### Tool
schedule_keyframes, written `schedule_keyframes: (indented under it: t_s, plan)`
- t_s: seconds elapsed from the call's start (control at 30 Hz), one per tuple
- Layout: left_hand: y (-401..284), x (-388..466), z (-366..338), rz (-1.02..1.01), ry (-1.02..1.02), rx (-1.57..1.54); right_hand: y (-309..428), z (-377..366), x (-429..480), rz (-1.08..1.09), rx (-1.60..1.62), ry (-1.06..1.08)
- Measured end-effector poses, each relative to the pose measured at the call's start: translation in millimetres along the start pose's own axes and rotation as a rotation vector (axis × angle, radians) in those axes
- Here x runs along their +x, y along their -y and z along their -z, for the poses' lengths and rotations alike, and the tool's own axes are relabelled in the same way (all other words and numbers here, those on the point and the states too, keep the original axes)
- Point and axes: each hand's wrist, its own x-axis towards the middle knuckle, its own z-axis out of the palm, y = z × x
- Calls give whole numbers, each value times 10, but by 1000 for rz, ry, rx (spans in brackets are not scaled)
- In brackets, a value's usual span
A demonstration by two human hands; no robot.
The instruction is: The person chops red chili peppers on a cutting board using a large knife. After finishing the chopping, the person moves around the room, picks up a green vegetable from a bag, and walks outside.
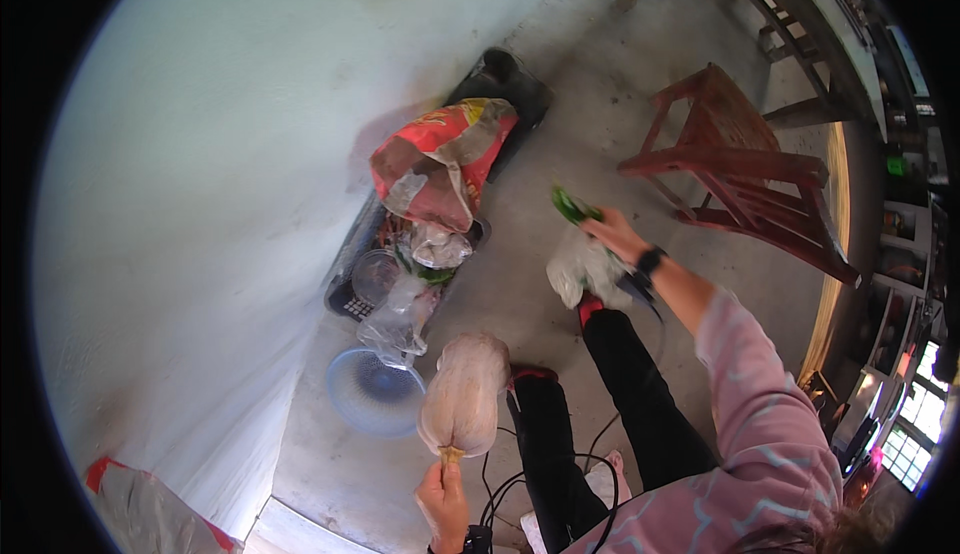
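My left hand [444, 505] grips the short stem of a pale tan butternut-type pumpkin [463, 392], whose body extends away from it above the floor. In my right hand [619, 233] is a shiny green vegetable [574, 206], perhaps a pepper, slightly blurred. Just below that hand a thin clear plastic bag [574, 269] is seen near my foot; whether the hand also holds it I cannot tell. Left of the pumpkin, a blue plastic mesh basket [345, 396] stands on the floor.
Along the wall a black plastic crate [341, 295] holds bags, a clear round container [375, 276] and green vegetables. A red sack [435, 156] sits at its far end. A reddish wooden chair [720, 156] stands to the right. Black cables [495, 501] hang near my legs.
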Motion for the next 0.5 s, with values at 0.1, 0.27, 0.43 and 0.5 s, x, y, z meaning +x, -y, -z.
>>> schedule_keyframes:
  t_s: [0.1, 0.27, 0.43, 0.5]
  plan:
    - [-58, 67, -183, 41, 38, -1, -122, -121, 866, 72, -375, 79]
    - [-189, 211, -582, -1, 74, 43, -184, -230, 1463, 124, -581, 143]
    - [-505, 347, -923, -43, 120, 70, -370, 250, 1262, 33, -425, 110]
    - [-646, 394, -1037, -72, 133, 84, -496, 495, 1128, -106, -410, 31]
